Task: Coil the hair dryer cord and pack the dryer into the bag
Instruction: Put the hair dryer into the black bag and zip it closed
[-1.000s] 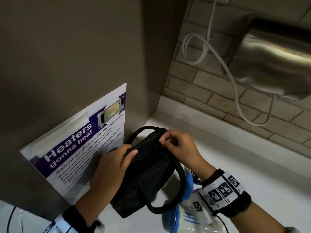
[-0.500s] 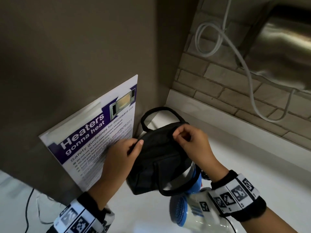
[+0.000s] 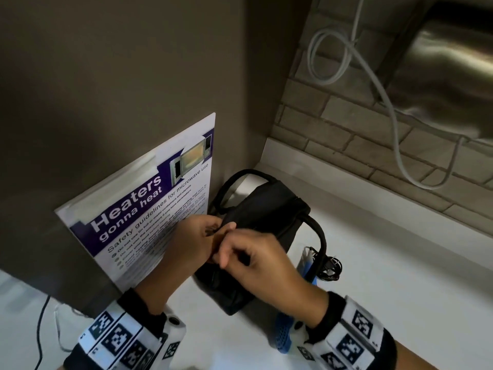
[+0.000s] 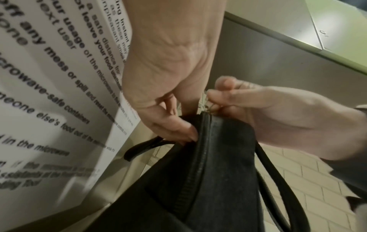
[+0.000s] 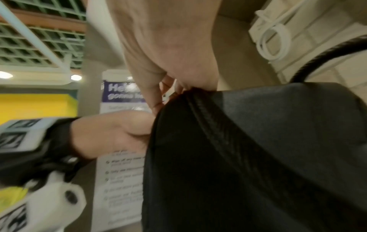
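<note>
My right hand (image 3: 256, 259) has left the top middle of the bag (image 3: 269, 209) and now pinches the zipper pull at its near end, beside my left hand (image 3: 192, 241), which pinches the fabric there. I judge I'm opening the bag, its zip looking closed. The hair dryer (image 3: 306, 265) lies on the surface (image 3: 400, 276) just right of the bag, partly hidden, its cord (image 3: 329, 267) bundled alongside. Left of the bag the poster (image 3: 149, 198) and wall crowd in; open room lies right.
</note>
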### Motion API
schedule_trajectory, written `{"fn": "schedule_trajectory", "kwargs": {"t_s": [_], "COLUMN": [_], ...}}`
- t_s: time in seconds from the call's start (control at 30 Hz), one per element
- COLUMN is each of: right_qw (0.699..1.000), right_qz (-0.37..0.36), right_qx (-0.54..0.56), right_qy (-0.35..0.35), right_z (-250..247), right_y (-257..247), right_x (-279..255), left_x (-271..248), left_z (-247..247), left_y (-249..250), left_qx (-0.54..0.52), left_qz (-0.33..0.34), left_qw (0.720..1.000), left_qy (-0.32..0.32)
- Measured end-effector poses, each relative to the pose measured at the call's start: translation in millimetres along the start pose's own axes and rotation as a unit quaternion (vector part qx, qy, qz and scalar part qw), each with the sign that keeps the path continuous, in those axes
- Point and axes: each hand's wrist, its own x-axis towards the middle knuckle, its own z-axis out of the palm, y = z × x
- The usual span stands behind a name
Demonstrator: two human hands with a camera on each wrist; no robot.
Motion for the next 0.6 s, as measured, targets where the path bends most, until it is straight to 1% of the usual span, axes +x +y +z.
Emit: {"fn": "schedule_trajectory", "kwargs": {"t_s": [0.07,0.13,0.2,0.23,0.37,0.47,0.6], "right_qw": [0.994,0.977,0.954,0.947,0.948,0.951,0.951], "right_qz": [-0.056,-0.107,-0.149,-0.155,-0.131,-0.126,-0.093], "right_qx": [-0.086,-0.167,-0.229,-0.247,-0.251,-0.235,-0.238], "right_qy": [-0.039,-0.083,-0.124,-0.135,-0.145,-0.155,-0.175], "right_z": [8.5,17.9,29.4,34.8,46.7,52.7,50.7], "right_y": [-1.0,-0.9,0.5,2.5,11.3,14.8,13.4], "right_x": [-6.3,-12.6,-18.4,-19.4,-15.1,-13.8,-9.1], "left_x": [2.5,3.4,2.2,1.0,0.1,2.8,5.1], "left_z": [-0.2,-1.3,-1.6,-1.7,-2.7,-2.7,-2.1], "left_y": [1.1,4.6,8.2,9.9,11.4,9.3,6.7], "left_qx": [0.042,0.074,0.094,0.105,0.140,0.169,0.189], "left_qz": [0.026,0.046,0.057,0.060,0.061,0.068,0.062], "left_qw": [0.999,0.996,0.993,0.992,0.988,0.983,0.980], "left_qy": [0.018,0.034,0.030,0.024,0.007,0.014,0.022]}}
